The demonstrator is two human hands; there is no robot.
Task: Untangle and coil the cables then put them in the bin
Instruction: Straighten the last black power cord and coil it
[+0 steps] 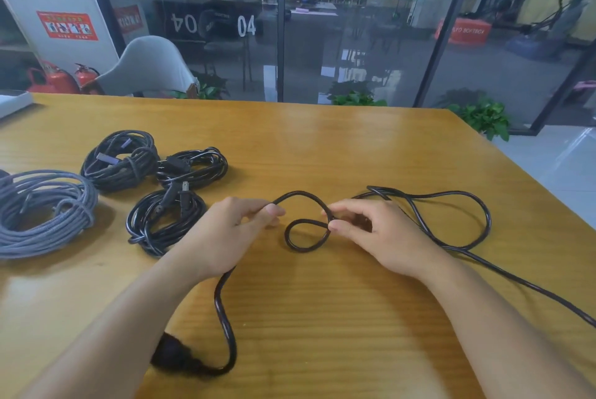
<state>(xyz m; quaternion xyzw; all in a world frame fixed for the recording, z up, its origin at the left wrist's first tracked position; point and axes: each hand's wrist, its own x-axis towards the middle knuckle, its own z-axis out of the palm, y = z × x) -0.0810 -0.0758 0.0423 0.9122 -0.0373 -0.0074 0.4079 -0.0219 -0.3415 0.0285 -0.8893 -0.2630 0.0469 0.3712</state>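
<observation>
A loose black cable (419,224) sprawls across the centre and right of the frame, a small loop (304,235) lying between the hands, its plug (175,356) at lower left. The left hand (222,237) and right hand (377,234) each pinch it either side of that loop, so untangling seems under way. Next, likely draw the loop out, then wind it like the four coils (145,182) at left; no bin shows.
</observation>
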